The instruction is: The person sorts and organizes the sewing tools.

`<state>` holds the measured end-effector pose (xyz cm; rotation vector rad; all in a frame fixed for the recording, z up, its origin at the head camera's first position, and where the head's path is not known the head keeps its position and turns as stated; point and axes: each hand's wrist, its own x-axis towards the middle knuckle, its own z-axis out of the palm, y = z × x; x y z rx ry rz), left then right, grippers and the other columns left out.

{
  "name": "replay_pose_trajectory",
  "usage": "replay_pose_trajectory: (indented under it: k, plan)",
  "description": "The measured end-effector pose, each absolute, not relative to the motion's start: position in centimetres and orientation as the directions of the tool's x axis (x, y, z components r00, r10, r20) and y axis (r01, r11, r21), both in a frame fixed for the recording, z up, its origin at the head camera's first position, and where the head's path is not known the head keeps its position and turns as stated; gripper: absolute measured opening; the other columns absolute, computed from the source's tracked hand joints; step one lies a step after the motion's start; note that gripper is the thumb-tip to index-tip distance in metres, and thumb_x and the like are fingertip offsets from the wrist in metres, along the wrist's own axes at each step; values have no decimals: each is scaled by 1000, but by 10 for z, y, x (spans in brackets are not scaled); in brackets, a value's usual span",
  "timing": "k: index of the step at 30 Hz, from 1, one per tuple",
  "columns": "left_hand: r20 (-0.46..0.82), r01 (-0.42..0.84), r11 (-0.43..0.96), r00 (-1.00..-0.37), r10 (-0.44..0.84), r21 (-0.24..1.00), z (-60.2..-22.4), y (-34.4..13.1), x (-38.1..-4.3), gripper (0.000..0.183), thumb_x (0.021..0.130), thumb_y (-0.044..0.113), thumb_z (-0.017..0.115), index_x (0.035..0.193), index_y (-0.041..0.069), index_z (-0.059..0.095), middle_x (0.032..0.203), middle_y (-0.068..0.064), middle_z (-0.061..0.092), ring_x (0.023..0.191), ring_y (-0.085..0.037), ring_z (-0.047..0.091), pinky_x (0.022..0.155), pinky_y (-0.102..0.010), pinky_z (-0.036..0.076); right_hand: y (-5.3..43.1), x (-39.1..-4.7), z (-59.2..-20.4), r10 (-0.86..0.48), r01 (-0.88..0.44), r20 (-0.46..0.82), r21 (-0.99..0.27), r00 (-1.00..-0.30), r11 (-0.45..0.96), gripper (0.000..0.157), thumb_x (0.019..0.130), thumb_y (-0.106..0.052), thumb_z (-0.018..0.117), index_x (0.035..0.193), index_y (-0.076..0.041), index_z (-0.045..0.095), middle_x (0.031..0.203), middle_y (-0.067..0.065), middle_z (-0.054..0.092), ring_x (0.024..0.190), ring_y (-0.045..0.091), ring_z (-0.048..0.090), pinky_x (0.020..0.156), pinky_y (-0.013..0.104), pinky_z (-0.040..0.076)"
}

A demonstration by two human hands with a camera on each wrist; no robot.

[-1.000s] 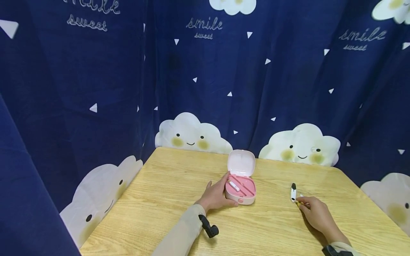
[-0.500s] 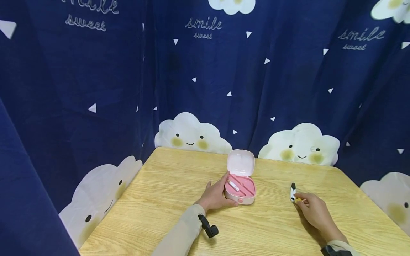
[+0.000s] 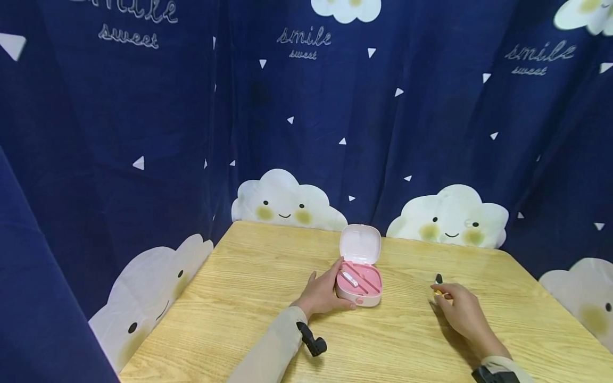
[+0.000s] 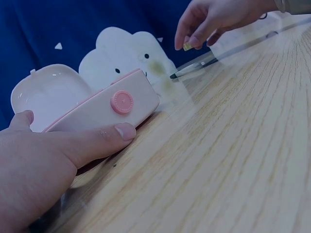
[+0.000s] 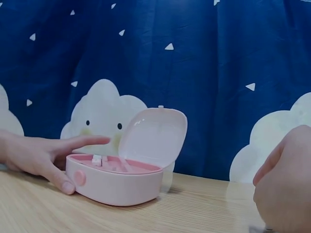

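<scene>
A pink box [image 3: 358,301] with a round button stands on the table, its pale lid [image 3: 361,244] raised. My left hand [image 3: 320,294] holds its left side, thumb on the front near the button [image 4: 122,102]. In its pink divided tray [image 3: 369,274] lies a small white slim item [image 3: 349,279]. My right hand [image 3: 462,311] pinches a small yellow piece [image 4: 187,46], mostly hidden by the fingers, above the table. Just beyond it lies a slim white item with a black tip [image 3: 438,279], partly covered by the hand in the head view.
The wooden table [image 3: 268,250] ends at a dark blue curtain [image 3: 306,133] with cloud prints behind and beside it. Black wrist cameras [image 3: 312,340] sit on both cuffs.
My right hand has picked up the yellow piece from beside the white item and moved slightly left and away from me, raising it. The left hand and box stay still.
</scene>
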<state>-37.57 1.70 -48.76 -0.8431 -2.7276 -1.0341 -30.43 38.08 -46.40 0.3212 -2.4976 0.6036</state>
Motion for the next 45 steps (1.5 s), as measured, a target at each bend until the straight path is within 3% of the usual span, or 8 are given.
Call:
replay_pose_trajectory:
  k: [16, 24, 36, 45]
  plan:
    - [262, 515, 611, -850, 458, 601, -487, 16, -376, 128, 73, 60, 89, 168, 23, 12, 165, 3, 35, 147, -17, 38, 121, -63, 12, 345, -310, -455, -122, -400, 597, -359, -793, 844, 22, 91, 2, 75, 113, -1, 76, 103, 14, 70, 85, 29, 65, 66, 37, 54]
    - [252, 508, 623, -854, 455, 596, -488, 17, -376, 128, 73, 60, 89, 168, 24, 11, 165, 4, 35, 147, -14, 37, 121, -61, 11, 327, -316, -450, -128, -410, 576, -392, -807, 823, 22, 94, -2, 73, 116, -1, 76, 111, 17, 70, 91, 31, 66, 71, 41, 53]
    - [245, 500, 632, -859, 449, 593, -490, 17, -378, 127, 73, 60, 88, 168, 25, 12, 164, 5, 35, 148, -13, 35, 122, -60, 10, 293, -323, -449, -213, -505, 618, -346, -757, 791, 18, 90, 2, 75, 108, -2, 77, 102, 10, 70, 86, 27, 66, 68, 36, 53]
    - [244, 500, 631, -859, 451, 594, -492, 17, -380, 128, 73, 61, 88, 168, 26, 10, 165, 5, 34, 148, -14, 35, 122, -60, 9, 269, -326, -447, -266, -557, 620, -337, -738, 759, 19, 90, 1, 77, 109, -1, 77, 100, 9, 69, 86, 25, 65, 70, 39, 54]
